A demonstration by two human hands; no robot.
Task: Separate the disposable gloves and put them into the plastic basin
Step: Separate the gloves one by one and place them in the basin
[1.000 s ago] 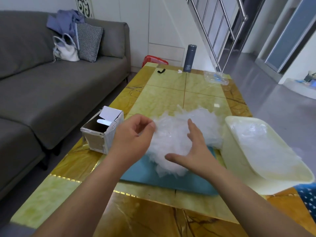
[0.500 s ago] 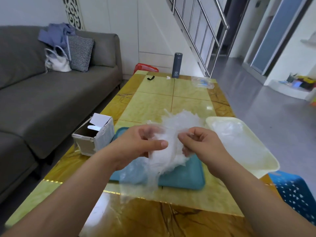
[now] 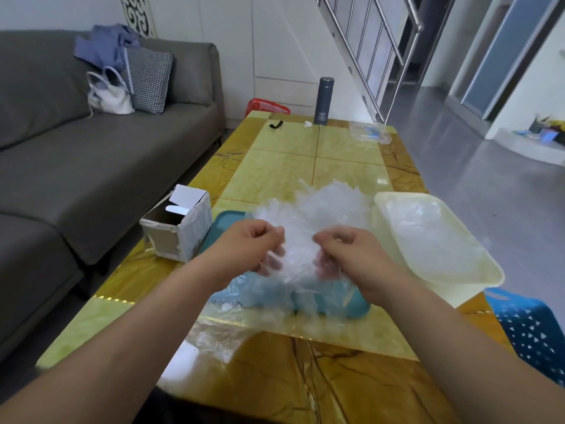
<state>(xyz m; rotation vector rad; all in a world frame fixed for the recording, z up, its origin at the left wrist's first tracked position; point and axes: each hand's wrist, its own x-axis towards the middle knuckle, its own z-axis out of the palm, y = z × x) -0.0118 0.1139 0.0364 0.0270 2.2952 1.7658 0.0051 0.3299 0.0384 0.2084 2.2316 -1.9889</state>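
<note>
A glove pile point(image 3: 324, 209) sits on a tray point(image 3: 227, 220) mid-table point(image 3: 284, 166), with a box point(image 3: 180, 228) to its left, a basin point(image 3: 458, 293) to its right and a flask point(image 3: 325, 101) far behind.

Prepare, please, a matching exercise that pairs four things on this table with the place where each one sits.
Things:
1. plastic basin
2. cardboard box
3. dark flask
4. teal tray

Places:
A. upright at the far end of the table
B. under the glove pile
C. at the table's left edge, flaps open
D. at the table's right edge, beside the pile

Pairs: 1-D, 2-C, 3-A, 4-B
</note>
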